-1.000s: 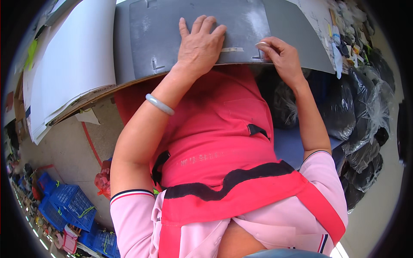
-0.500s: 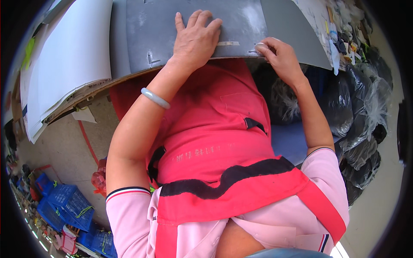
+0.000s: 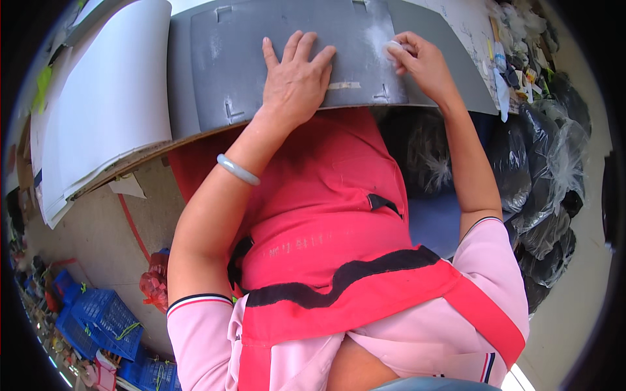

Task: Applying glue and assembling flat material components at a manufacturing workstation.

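A dark grey board (image 3: 241, 62) lies on the worktable in front of me, with corner marks and powdery white smudges (image 3: 377, 38) on its right part. My left hand (image 3: 293, 83) lies flat on it with fingers spread, beside a short beige strip of tape (image 3: 344, 85). At the board's right side, my right hand (image 3: 420, 64) pinches a small white chalk-like piece (image 3: 393, 45) between thumb and fingers, next to the smudges. The fingers partly hide that piece. A corner mark (image 3: 232, 112) shows near the board's front left.
Large white sheets (image 3: 124, 85) are stacked at the left, their front edges overhanging the table. Black plastic bags (image 3: 508, 156) crowd the right side. Small tools and scraps (image 3: 521, 65) lie at the far right. Blue crates (image 3: 107, 316) stand on the floor at lower left.
My right hand has moved from the board's front right corner mark farther up its right side. The left hand stays flat on the board. The whole view has tilted slightly, showing more far edge.
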Demonstrator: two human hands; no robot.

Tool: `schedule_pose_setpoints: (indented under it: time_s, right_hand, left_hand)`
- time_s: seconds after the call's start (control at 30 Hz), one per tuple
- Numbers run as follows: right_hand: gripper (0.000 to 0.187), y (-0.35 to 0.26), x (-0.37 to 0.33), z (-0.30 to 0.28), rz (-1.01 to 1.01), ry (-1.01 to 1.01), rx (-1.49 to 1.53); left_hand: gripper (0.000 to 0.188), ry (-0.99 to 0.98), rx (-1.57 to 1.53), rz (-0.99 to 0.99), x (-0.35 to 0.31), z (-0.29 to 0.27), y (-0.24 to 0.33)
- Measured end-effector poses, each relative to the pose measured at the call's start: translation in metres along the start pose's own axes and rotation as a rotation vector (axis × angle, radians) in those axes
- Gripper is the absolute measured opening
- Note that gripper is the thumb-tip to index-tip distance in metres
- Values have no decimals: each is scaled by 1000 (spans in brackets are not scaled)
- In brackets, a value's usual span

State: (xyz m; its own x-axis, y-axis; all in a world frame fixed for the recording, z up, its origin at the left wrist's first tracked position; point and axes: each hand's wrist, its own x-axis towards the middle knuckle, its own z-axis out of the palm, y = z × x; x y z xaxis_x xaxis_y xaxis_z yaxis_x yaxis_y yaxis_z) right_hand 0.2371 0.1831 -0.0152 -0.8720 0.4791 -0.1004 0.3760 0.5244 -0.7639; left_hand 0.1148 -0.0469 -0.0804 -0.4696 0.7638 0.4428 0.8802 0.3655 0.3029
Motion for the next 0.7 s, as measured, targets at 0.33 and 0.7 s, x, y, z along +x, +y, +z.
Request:
schedule_pose_setpoints:
  time_s: [0.33, 0.7]
  right_hand:
    - [23, 26, 123, 17, -783, 174, 138]
    - [15, 9, 137, 21, -275, 155, -342]
  left_hand:
    - [35, -63, -24, -45, 0, -3, 3]
    - [33, -23, -50, -67, -3, 1, -3]
